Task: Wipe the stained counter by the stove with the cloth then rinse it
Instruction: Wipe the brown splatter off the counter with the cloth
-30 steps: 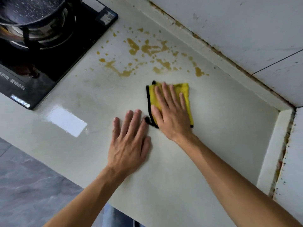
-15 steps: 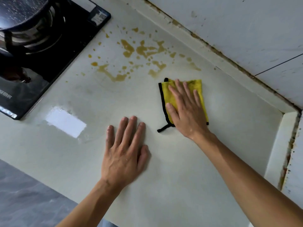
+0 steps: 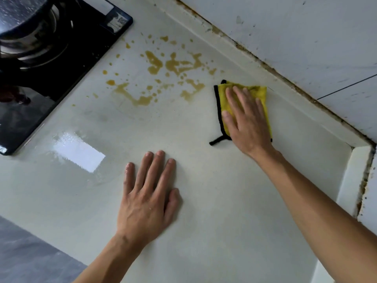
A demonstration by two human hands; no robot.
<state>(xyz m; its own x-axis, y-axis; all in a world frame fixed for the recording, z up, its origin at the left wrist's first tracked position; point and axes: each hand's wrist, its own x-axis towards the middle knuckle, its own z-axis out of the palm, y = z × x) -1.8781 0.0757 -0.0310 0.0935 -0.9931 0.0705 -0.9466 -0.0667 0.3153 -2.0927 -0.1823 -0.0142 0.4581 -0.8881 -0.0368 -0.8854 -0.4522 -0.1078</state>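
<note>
A folded yellow cloth with a black hem lies flat on the pale counter, near the back wall. My right hand presses down on the cloth, fingers spread and pointing away from me. A black loop of the hem sticks out at the cloth's near left corner. Brown-yellow stains are splattered over the counter to the left of the cloth, between it and the black stove. My left hand rests flat on the bare counter, closer to me, holding nothing.
A dark pan sits on the stove burner at top left. White tiled walls with grimy joints close the counter at the back and on the right. The counter's front edge runs at lower left, above a grey floor.
My right hand has slid the cloth to the right and toward the back wall, over the rightmost stains, which are gone. My left hand stays planted on the counter.
</note>
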